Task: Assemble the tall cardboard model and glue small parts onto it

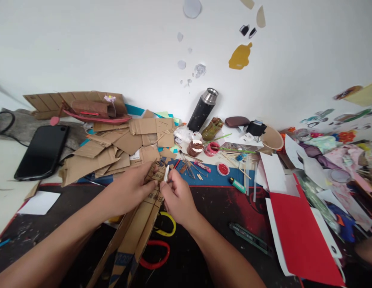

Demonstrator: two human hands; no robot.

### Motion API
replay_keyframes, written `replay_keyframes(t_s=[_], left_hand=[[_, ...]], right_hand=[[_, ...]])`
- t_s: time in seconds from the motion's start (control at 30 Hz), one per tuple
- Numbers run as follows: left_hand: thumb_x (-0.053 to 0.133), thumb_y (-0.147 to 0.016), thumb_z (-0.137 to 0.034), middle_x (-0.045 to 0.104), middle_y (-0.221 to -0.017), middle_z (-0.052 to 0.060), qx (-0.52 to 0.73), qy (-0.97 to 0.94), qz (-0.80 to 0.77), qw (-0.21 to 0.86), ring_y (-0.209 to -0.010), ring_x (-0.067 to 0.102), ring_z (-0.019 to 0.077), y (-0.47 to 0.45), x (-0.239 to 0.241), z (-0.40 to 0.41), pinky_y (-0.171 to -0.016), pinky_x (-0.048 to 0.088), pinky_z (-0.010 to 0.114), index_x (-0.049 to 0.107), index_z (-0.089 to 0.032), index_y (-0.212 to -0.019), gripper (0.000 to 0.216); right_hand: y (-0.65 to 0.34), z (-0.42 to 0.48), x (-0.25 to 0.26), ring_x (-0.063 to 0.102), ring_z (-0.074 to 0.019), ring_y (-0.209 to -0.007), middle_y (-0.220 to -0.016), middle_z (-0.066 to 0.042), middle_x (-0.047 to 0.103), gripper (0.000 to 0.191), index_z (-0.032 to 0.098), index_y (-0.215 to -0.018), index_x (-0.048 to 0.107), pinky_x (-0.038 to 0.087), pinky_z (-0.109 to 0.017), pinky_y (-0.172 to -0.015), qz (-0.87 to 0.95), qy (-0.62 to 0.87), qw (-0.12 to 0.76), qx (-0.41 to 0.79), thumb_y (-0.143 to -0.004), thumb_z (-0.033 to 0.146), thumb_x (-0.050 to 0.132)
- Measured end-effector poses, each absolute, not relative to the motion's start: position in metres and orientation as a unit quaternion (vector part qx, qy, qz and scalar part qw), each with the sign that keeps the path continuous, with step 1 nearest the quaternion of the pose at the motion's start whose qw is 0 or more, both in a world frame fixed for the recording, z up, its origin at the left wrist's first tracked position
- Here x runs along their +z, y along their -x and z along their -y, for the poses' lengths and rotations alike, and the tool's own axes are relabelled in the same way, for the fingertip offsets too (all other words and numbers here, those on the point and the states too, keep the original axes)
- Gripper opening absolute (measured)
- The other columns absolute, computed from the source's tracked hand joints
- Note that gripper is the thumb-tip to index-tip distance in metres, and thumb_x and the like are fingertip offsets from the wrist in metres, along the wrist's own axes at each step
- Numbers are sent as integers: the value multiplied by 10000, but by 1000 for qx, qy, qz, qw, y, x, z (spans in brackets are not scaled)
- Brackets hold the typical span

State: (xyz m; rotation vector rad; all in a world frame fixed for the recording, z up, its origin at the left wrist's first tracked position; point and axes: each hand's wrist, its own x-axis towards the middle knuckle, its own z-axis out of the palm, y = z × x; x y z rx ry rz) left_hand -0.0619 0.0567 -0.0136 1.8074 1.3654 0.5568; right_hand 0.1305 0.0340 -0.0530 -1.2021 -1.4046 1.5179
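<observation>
Brown cardboard runs up from the lower edge of our view as a long, creased strip (141, 224), held above the dark tabletop (216, 224) between our two hands. Our left hand (129, 190) lies over the strip's far end, fingers bent across the printed face and thumb pressed on it, so we judge it is the steadying hand. Our right hand (180, 198) has its thumb and fingers closed around a slim white piece (166, 173) that stands up against the strip's right edge; we cannot tell whether it is a tool or a scrap, nor whether its lower end goes into the board. The step in hand, as we read it, is working along that edge near the far end. Our next move there calls for a firm left grip, the fingertips kept out of the white piece's path, and light, even pressure so the creases do not buckle. Just beside the strip lie a yellow handle loop (174, 226) and a red handle loop (153, 266); a green cutter (250, 239) rests farther right, and cardboard offcuts (99, 158) are heaped beyond our left hand.
</observation>
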Motion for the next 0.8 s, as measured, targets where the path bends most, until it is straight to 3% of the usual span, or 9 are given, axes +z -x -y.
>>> replay_keyframes(t_s=[0.33, 0.8], left_hand=[[592, -930, -474, 843, -1056, 77, 228, -699, -544, 403, -1015, 764, 346, 63, -21, -58, -937, 584, 466, 668, -266, -1034, 245], [587, -927, -492, 822, -1009, 80, 232, -694, -551, 401, -951, 754, 347, 58, -21, -57, -905, 589, 481, 644, -265, -982, 240]], right_hand=[[-131, -37, -54, 375, -136, -525, -604, 107, 399, 250, 290, -886, 422, 253, -269, -528, 542, 473, 360, 593, -1005, 386, 620], [-131, -39, -59, 420, -141, -599, -736, 72, 478, 182, 273, -927, 482, 308, -280, -569, 542, 464, 367, 597, -996, 385, 608]])
